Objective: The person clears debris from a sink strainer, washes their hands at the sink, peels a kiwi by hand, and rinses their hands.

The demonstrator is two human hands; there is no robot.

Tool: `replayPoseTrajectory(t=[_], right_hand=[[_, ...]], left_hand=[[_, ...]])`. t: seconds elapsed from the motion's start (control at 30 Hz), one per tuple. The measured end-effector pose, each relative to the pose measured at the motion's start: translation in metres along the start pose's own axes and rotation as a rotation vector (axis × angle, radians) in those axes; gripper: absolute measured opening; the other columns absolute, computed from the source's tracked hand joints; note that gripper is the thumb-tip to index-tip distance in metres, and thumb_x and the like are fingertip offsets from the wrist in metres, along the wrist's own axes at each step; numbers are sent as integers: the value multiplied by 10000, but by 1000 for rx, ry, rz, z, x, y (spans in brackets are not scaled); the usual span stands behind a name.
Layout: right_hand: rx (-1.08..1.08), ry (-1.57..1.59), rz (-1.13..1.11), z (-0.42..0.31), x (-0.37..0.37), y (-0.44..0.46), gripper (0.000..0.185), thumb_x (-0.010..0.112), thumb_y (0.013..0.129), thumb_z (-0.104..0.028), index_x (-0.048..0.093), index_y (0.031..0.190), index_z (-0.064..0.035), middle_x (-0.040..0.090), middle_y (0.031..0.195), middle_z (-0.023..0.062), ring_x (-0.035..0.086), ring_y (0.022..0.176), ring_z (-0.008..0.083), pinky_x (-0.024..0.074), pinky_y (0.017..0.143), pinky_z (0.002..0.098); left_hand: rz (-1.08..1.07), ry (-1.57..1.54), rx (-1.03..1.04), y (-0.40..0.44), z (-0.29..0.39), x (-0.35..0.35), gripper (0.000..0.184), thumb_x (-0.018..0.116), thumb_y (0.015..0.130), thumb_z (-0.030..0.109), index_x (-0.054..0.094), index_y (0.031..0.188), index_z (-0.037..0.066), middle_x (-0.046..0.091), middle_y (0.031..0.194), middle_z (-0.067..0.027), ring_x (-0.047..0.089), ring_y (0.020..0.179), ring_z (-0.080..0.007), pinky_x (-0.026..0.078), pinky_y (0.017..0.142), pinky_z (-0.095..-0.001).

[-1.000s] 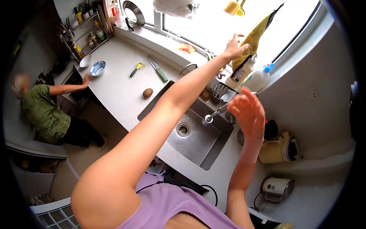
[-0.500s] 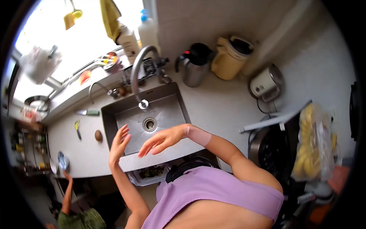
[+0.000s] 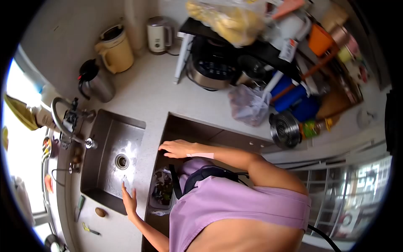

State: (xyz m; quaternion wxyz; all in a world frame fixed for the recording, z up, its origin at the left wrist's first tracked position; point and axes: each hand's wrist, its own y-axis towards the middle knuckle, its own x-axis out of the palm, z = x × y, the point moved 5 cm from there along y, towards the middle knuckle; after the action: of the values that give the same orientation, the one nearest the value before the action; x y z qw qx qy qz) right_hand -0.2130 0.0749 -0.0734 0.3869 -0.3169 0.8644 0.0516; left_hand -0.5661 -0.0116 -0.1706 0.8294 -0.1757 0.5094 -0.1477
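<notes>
My left hand (image 3: 130, 202) is over the front rim of the steel sink (image 3: 110, 138), its fingers apart and nothing in it. Lower at the counter's front edge, my right hand (image 3: 178, 149) reaches toward the cabinet below the counter, with fingers stretched and slightly bent. It holds nothing visible; whether its fingertips touch the edge I cannot tell. A pale patch (image 3: 200, 155) wraps that wrist. Below the counter, between the two hands, stands a bin (image 3: 161, 206) with dark scraps inside. A brown egg-shaped item (image 3: 100, 212) lies beside the sink.
On the counter lie a green-handled knife (image 3: 79, 203) and a yellow-green peeler (image 3: 90, 229). A steel jug (image 3: 98, 86), a yellow pitcher (image 3: 117, 52) and a white kettle (image 3: 158, 37) line the wall. A rice cooker (image 3: 212, 63) sits under a loaded rack (image 3: 201, 28).
The view has swung to the right. My right hand has moved from above the sink's front to the counter edge by the cabinet. The other person at the left has left view.
</notes>
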Motion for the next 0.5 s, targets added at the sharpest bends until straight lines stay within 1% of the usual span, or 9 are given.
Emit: replayPoseTrajectory(t=[0.03, 0.07, 0.1, 0.17, 0.23, 0.27, 0.4, 0.43, 0.5], right_hand=[[54, -94, 54, 15, 5, -33, 322, 539, 889, -194, 507, 1184, -68, 555, 1107, 160, 580, 981, 338, 471, 862, 409], [139, -83, 33, 24, 6, -64, 311, 545, 883, -193, 528, 1168, -68, 549, 1129, 150, 572, 1005, 327, 473, 866, 405], [180, -76, 76, 25, 3, -92, 311, 545, 883, -193, 528, 1168, -68, 549, 1129, 150, 572, 1005, 327, 473, 866, 405], [307, 53, 198, 28, 1, -145, 292, 547, 882, -199, 547, 1141, -64, 537, 1151, 136, 560, 1034, 321, 470, 872, 403], [410, 94, 339, 35, 9, -186, 289, 548, 882, -205, 551, 1136, -67, 525, 1157, 129, 553, 1047, 316, 462, 879, 401], [445, 95, 362, 36, 12, -206, 289, 538, 895, -209, 545, 1145, -65, 523, 1156, 124, 558, 1032, 305, 465, 871, 394], [554, 110, 452, 34, 24, -266, 291, 533, 905, -209, 538, 1161, -72, 519, 1169, 112, 561, 1029, 284, 467, 870, 381], [573, 119, 471, 33, 27, -280, 291, 533, 905, -209, 538, 1161, -72, 519, 1169, 112, 561, 1029, 284, 467, 870, 381], [607, 162, 599, 33, 28, -310, 281, 555, 881, -201, 557, 1130, -72, 527, 1166, 110, 549, 1056, 301, 465, 875, 388]], left_hand=[[155, -31, 4, -14, 15, -10, 647, 700, 778, 342, 430, 1351, 208, 405, 1389, -175, 329, 1321, -351, 220, 1050, -598], [28, 208, -45, -18, 22, -5, 633, 710, 763, 346, 461, 1327, 202, 327, 1444, -156, 288, 1339, -362, 218, 1044, -614], [-37, 258, -66, -18, 26, 0, 623, 703, 773, 349, 458, 1328, 206, 315, 1451, -154, 259, 1348, -377, 206, 1041, -631], [-68, 164, -19, -11, 36, 7, 611, 699, 780, 349, 468, 1324, 194, 300, 1460, -161, 245, 1354, -386, 193, 1049, -630], [-120, 236, 89, -3, 59, 3, 611, 686, 794, 349, 457, 1335, 179, 291, 1465, -169, 233, 1361, -383, 186, 1051, -634], [-139, 286, 132, 0, 77, -1, 618, 682, 798, 343, 447, 1342, 168, 296, 1463, -173, 227, 1366, -377, 179, 1054, -635], [-180, 430, 261, 19, 142, -9, 635, 649, 814, 416, 430, 1351, 155, 367, 1421, -165, 311, 1336, -330, 212, 1060, -599], [-211, 449, 332, 26, 159, -6, 640, 635, 822, 426, 418, 1357, 149, 383, 1410, -175, 320, 1331, -334, 236, 1051, -592], [-168, 472, 445, 34, 195, 5, 619, 643, 819, 399, 438, 1342, 139, 400, 1395, -176, 348, 1307, -347, 243, 1038, -607]])
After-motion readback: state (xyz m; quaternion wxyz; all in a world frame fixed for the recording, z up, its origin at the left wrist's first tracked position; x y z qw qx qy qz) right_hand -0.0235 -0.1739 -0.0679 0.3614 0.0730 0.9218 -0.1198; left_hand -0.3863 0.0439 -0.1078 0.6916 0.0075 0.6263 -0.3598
